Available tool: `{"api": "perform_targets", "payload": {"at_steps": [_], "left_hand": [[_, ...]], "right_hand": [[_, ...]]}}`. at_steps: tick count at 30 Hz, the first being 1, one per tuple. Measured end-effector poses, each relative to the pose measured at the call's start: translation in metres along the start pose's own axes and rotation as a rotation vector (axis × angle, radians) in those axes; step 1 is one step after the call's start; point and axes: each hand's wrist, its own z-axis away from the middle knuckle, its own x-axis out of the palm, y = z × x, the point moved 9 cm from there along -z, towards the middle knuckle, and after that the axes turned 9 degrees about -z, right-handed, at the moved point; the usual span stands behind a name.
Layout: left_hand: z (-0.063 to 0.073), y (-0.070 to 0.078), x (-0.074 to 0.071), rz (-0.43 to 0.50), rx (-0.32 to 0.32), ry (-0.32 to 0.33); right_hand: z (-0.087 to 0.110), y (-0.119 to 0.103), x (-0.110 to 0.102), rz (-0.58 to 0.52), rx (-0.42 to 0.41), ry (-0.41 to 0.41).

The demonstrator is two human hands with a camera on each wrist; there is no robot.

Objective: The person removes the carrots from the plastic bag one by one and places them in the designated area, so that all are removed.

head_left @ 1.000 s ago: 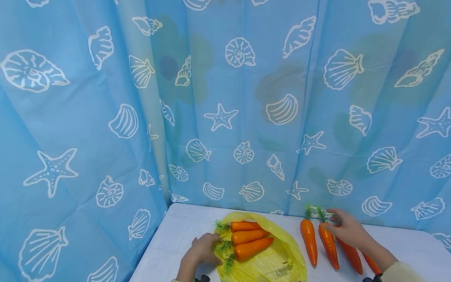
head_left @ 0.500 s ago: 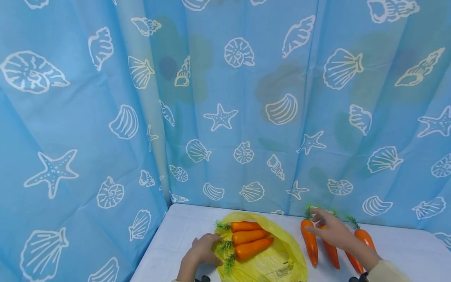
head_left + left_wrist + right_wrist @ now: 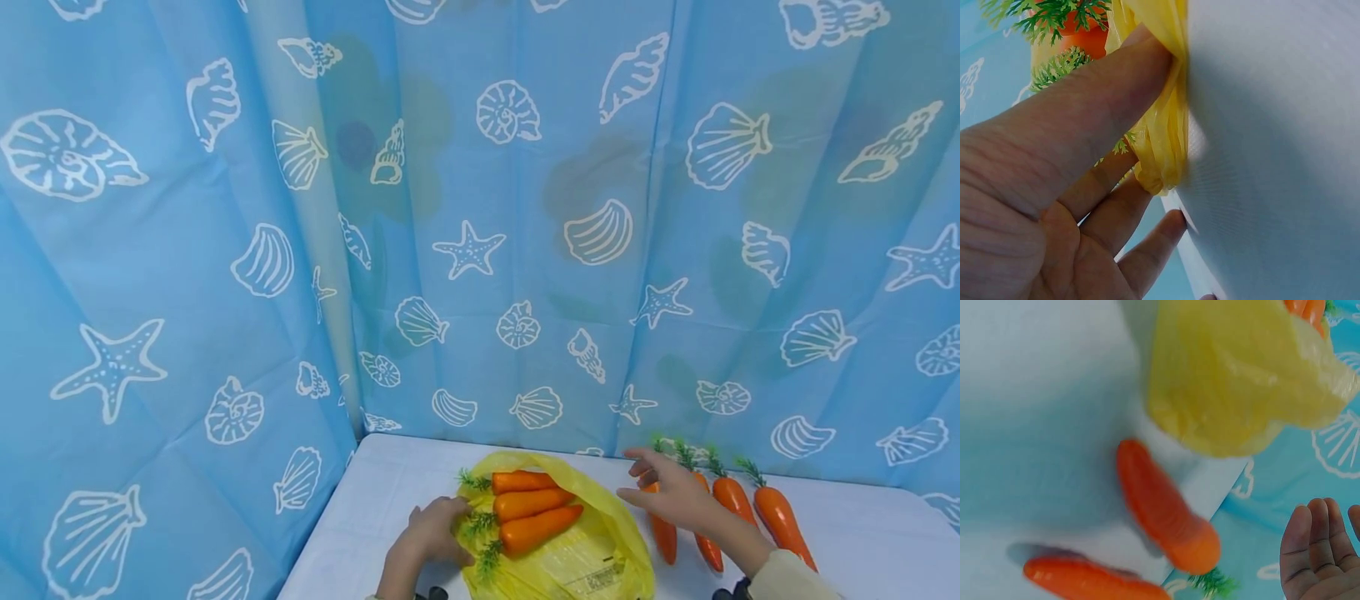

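Note:
A yellow plastic bag (image 3: pixel 630 542) lies on the table with three orange carrots (image 3: pixel 538 531) on it, their green tops toward my left hand (image 3: pixel 431 532). That hand grips the bag's edge; in the left wrist view the thumb lies along the gathered yellow plastic (image 3: pixel 1163 140) and the fingers are behind it. My right hand (image 3: pixel 670 490) hovers empty with fingers extended, over the leftmost carrot (image 3: pixel 663 542) of a row beside the bag. In the right wrist view its fingers (image 3: pixel 1320 534) are apart from the nearest carrot (image 3: pixel 1163 509).
Several carrots stand in the row on the right, among them a second (image 3: pixel 708 552), a third (image 3: pixel 732 500) and the rightmost carrot (image 3: pixel 782 517). A white-covered table (image 3: pixel 397 467) bears everything. Blue curtains (image 3: pixel 465 358) with shell prints hang along the back and left.
My right hand has moved left over the row of carrots, toward the bag, uncovering the carrots on the right. The left hand and the bag have stayed in place.

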Motion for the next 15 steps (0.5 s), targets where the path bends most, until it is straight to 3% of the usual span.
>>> {"api": "perform_targets", "payload": {"at_steps": [15], "left_hand": [[0.000,0.000,0.001,0.015,-0.003,-0.008]], "right_hand": [[-0.003,-0.025,0.043,-0.081,-0.062,-0.071]]}}
